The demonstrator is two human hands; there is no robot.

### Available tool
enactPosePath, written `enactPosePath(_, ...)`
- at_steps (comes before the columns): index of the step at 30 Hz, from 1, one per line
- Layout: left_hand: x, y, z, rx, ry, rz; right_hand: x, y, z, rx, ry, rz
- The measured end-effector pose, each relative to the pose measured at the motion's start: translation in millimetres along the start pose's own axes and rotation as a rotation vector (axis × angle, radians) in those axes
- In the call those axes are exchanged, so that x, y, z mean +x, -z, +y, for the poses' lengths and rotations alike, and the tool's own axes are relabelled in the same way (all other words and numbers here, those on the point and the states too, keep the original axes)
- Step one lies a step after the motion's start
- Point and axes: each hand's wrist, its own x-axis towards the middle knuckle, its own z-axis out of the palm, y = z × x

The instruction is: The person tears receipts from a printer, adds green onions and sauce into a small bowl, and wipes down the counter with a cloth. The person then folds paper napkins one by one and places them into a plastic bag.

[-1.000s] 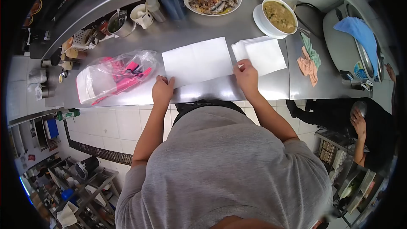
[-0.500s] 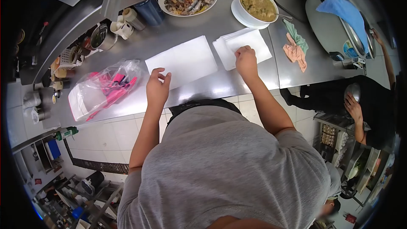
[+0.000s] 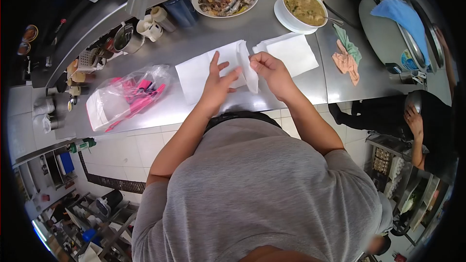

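Note:
My right hand (image 3: 274, 75) pinches the edge of a white paper sheet (image 3: 250, 75), which stands raised and seen nearly edge-on. Just left of it, my left hand (image 3: 219, 87) is held over more white paper (image 3: 196, 70) lying on the steel counter, its fingers spread and nothing gripped. Whether the raised sheet is part of that paper or separate, I cannot tell. Beyond my right hand lies a stack of white sheets (image 3: 293, 54), slightly fanned at its left side.
A clear plastic bag with pink contents (image 3: 131, 98) lies left on the steel counter (image 3: 160, 60). Behind are a plate of fish (image 3: 228, 0) and a bowl of soup (image 3: 303, 7). Cloths (image 3: 345, 60) lie right. A person in black (image 3: 388, 111) holds a metal bowl at right.
My left hand has moved right across the paper, fingers spreading. My right hand has left the stack, shifted left, and now holds up a sheet's edge. The view has shifted slightly.

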Motion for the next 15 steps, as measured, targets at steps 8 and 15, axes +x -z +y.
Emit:
enactPosePath(8, 7.1, 24.6, -1.0, -0.385, 0.221, -0.046, -11.1, -13.6, 4.5, -0.421, 0.399, -0.173)
enactPosePath(15, 9.4, 43.1, -21.3, -0.365, 0.357, -0.153, -17.3, -20.8, 23.0, -0.56, 0.495, -0.293)
